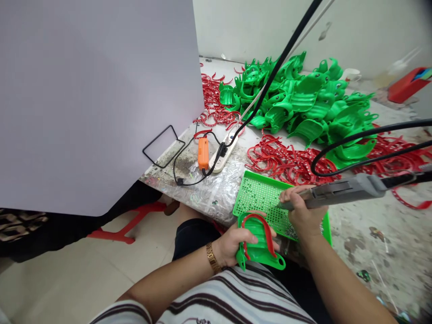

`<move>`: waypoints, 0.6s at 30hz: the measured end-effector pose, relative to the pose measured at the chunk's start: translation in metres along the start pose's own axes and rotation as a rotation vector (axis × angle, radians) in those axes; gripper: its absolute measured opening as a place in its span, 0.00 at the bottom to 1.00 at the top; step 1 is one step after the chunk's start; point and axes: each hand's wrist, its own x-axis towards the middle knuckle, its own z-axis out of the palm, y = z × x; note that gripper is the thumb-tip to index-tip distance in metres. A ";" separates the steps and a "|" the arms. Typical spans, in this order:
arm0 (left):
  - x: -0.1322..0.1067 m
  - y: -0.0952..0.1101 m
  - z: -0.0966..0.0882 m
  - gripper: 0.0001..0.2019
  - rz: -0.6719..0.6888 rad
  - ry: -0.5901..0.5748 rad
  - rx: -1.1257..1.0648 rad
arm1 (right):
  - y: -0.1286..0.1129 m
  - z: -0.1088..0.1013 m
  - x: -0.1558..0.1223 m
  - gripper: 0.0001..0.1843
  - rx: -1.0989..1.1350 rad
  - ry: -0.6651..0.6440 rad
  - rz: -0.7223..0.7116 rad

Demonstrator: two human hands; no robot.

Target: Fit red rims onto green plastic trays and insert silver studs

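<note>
Close to my body, my left hand grips a curved green plastic piece, its thumb across the inner face. A red curved strip lies along that piece in an arch. My right hand is closed around the front end of a grey electric screwdriver. The tool's tip points left, over a green perforated basket. Small metal screws lie at the basket's near right end, partly hidden by my right forearm.
A big pile of green plastic pieces covers the back of the table, with heaps of red strips around it. Black cable crosses above. A power strip and orange adapter lie left of the basket. A pale panel blocks the left.
</note>
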 end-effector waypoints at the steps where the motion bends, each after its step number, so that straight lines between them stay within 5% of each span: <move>1: 0.000 0.000 0.000 0.33 0.003 -0.004 0.000 | -0.002 0.001 0.000 0.13 0.034 0.008 -0.010; 5: 0.000 -0.001 0.000 0.33 0.010 -0.015 -0.013 | -0.023 0.002 0.004 0.13 0.182 0.021 -0.068; 13: 0.003 -0.005 0.006 0.24 -0.030 -0.031 -0.028 | -0.103 0.006 -0.003 0.19 0.371 -0.105 -0.174; 18: 0.003 -0.009 0.006 0.33 -0.029 -0.065 -0.015 | -0.112 0.017 -0.012 0.22 0.404 -0.149 -0.202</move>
